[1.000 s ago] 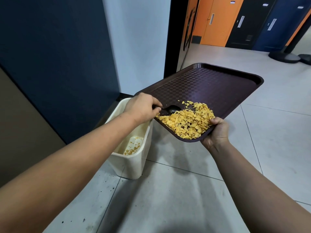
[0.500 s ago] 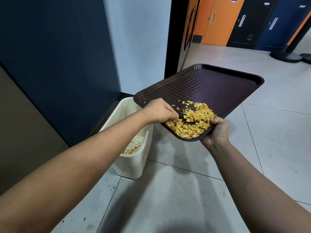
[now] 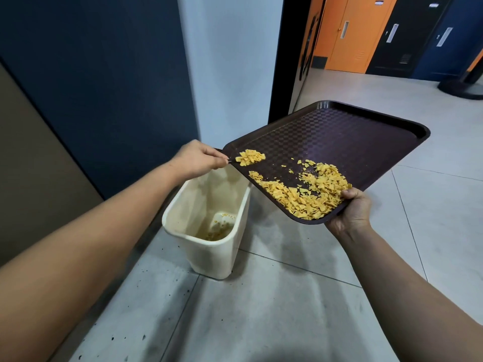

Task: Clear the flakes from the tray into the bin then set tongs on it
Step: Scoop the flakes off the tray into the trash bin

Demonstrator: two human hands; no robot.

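A: Head view: what are the hands doing?

B: The right hand [image 3: 350, 212] is gripping the near corner of the dark brown checkered plastic tray [image 3: 339, 142], thumb over the rim, tilting it. The left hand [image 3: 196, 159] is pinching a thin dark handle; its tool end is hidden under a heap of yellow flakes [image 3: 249, 157] at the tray's low edge.

A: And the rest?

B: More flakes are lying just beside the right fingers. The cream plastic bin [image 3: 209, 246] is standing on the grey tiled floor [image 3: 261, 309] below the left fingers, with a few flakes inside.
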